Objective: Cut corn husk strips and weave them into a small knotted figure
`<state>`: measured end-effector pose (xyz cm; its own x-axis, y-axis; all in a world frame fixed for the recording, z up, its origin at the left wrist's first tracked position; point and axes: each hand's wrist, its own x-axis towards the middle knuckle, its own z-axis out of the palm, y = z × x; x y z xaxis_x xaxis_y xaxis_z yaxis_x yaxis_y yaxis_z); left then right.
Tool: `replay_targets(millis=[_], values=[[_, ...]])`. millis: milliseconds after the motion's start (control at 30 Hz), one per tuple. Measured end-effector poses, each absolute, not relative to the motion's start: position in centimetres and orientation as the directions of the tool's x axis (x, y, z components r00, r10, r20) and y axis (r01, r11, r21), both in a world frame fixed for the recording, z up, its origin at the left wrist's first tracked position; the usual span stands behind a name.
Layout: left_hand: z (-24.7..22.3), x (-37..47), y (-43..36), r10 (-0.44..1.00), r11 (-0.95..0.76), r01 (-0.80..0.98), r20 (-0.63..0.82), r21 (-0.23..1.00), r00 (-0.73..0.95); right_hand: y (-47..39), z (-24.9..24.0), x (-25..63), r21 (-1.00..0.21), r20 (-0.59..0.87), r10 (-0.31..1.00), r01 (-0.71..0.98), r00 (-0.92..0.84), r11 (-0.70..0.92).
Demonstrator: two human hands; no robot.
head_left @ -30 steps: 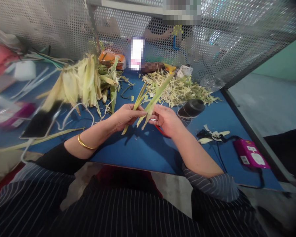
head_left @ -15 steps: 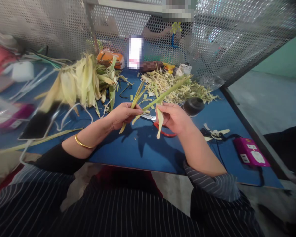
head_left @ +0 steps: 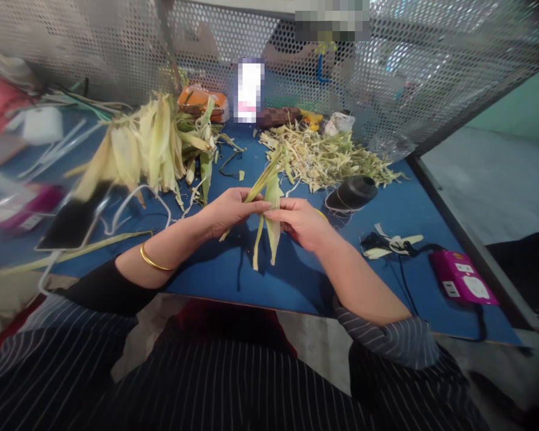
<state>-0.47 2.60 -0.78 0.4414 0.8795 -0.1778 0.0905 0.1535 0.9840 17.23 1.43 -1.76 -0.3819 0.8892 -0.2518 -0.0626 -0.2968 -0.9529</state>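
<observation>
My left hand (head_left: 227,211) and my right hand (head_left: 300,221) meet over the blue table (head_left: 260,281), both pinching the same bundle of yellow-green husk strips (head_left: 268,197). The strips stick up and away between the fingertips, and two ends hang down below my right hand. A gold bangle (head_left: 155,261) sits on my left wrist. Red-handled scissors lie under my right hand, almost fully hidden.
A heap of whole corn husks (head_left: 153,143) lies at the back left, a pile of shredded strips (head_left: 327,158) at the back right. Nearby are a black spool (head_left: 353,193), a phone (head_left: 74,221) with white cable, and a pink power bank (head_left: 460,284). A perforated metal screen (head_left: 408,72) walls the back.
My right hand had pulled one long strip out to the right; now it has come back against my left hand, the strips are gathered together, and the scissors are covered again.
</observation>
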Motion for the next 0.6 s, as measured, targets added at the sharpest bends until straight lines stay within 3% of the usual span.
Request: replay_targets(millis=[133, 433, 600], values=[[-0.6, -0.7, 2.7, 0.828, 0.214, 0.020, -0.193, 0.977, 0.526, 1.6, -1.9, 17.6, -0.956, -0.204, 0.882, -0.110, -0.424, -0.273], [-0.7, -0.7, 2.9, 0.845, 0.304, 0.005, -0.272, 0.953, 0.461, 1.8, -1.7, 18.0, -0.943, -0.216, 0.870, -0.137, -0.444, -0.304], [-0.8, -1.0, 3.4, 0.896, 0.251, 0.009, -0.236, 0.968, 0.377, 1.6, 0.3, 19.0, -0.916, -0.199, 0.868, -0.227, -0.455, -0.330]])
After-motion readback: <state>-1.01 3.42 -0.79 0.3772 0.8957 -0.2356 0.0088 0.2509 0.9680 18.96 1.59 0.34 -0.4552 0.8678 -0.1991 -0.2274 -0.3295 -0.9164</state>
